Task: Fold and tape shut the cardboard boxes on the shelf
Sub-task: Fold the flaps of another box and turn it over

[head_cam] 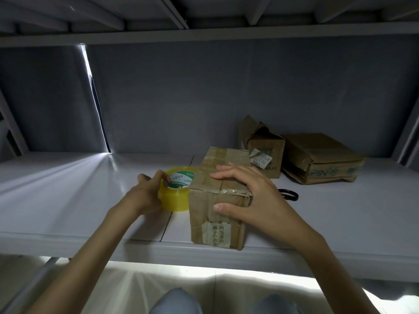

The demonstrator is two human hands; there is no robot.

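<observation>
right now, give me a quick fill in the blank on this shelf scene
1. The left hand grips the roll of ____.
2. The right hand rests on the nearest ____.
3. Beyond the right hand lie black ____.
4. Near the shelf's back wall sit ____ more boxes.

Missing words: tape; box; scissors; two

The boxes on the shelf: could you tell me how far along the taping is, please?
Done: front box is folded shut, tape across its top. In hand: right hand holds it, left hand grips the tape roll. Left: small rear box still has open flaps.
</observation>
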